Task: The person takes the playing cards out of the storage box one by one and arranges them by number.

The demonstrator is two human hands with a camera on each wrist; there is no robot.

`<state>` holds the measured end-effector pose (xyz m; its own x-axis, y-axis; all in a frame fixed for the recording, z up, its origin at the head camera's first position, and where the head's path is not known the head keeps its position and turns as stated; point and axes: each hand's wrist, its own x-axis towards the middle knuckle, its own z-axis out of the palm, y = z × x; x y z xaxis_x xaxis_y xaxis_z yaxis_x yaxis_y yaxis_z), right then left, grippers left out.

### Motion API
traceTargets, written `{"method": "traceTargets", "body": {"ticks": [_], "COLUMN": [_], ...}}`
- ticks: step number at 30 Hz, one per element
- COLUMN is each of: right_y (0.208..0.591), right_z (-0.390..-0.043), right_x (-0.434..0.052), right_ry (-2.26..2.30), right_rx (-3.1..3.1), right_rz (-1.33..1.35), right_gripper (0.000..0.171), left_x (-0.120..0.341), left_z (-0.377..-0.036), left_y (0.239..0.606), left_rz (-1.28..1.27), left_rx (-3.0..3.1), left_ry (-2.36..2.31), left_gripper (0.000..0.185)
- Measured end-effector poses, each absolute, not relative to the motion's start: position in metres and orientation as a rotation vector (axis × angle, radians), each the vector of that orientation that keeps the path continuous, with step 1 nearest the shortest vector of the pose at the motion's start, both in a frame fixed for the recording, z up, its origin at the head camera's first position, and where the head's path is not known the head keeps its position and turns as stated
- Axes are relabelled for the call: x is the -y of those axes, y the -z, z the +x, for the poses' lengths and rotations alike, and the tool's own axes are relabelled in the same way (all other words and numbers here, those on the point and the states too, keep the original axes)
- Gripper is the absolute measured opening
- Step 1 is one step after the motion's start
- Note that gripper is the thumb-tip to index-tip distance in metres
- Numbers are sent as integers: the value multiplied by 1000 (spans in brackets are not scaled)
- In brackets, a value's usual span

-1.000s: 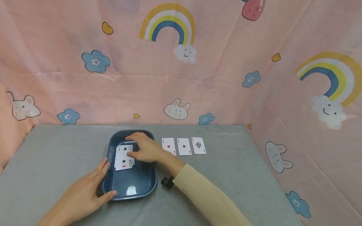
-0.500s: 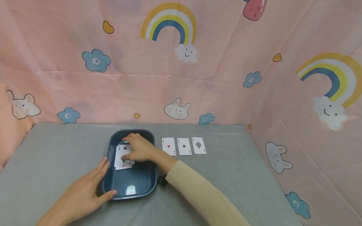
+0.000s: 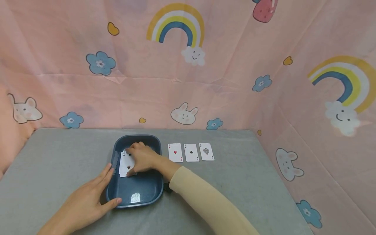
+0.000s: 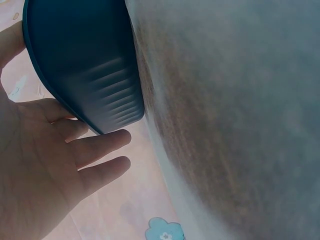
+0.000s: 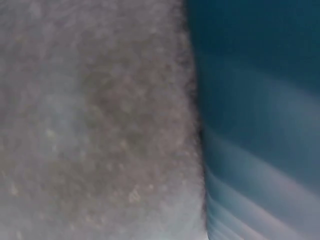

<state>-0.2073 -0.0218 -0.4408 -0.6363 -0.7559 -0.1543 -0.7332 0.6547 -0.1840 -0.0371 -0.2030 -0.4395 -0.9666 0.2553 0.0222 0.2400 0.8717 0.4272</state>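
Note:
A small stack of playing cards (image 3: 125,164), a two of spades on top, lies inside the blue tray (image 3: 138,205). My right hand (image 3: 144,159) reaches into the tray over the right side of the cards. It spans the top card, fingertips at its far edge and thumb at its near edge, pinching it. My left hand (image 3: 85,202) holds the tray's left side, fingers extended along the wall and thumb on the near rim. In the left wrist view its fingers touch the ribbed tray wall (image 4: 95,75). The right wrist view shows only the tray's outside (image 5: 260,125) and cloth.
To the right of the tray, an ace of hearts (image 3: 175,152), an ace of clubs (image 3: 191,152) and an ace of spades (image 3: 207,151) lie face up in a row. Grey cloth (image 3: 235,182) covers the table. A pink patterned curtain (image 3: 132,94) stands behind and at the sides.
My right hand has moved slightly left and down onto the cards, and its fingers and thumb have come to the top card's edges. The left hand stays on the tray.

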Motion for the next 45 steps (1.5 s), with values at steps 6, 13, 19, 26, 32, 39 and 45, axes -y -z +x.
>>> {"method": "traceTargets", "body": {"ticks": [6,13,19,26,32,39,45], "right_y": [444,442,442,443,441,435,426], "right_z": [-205,-205,-206,-206,-205,-204,-205], "right_x": [23,23,24,24,23,21,14], "right_ry": [153,185,204,240,220,212,272], "right_rx": [-2660,-2667,-2665,-2668,-2695,-2702,-2685], "right_rz": [-1205,-1170,-1155,-1138,-1180,-1224,-1209], "right_gripper": [86,88,89,91,95,100,104], "left_x": [203,203,203,202,202,203,204], "left_z": [-38,-38,-38,-37,-37,-38,-38], "left_y": [440,440,439,439,438,438,439], "left_rz": [397,385,374,363,371,383,401], "left_rx": [-3002,-2995,-2988,-2983,-2986,-2987,-2992], "left_ry": [-674,-677,-678,-667,-667,-669,-683], "left_gripper": [109,110,110,111,110,110,108]}}
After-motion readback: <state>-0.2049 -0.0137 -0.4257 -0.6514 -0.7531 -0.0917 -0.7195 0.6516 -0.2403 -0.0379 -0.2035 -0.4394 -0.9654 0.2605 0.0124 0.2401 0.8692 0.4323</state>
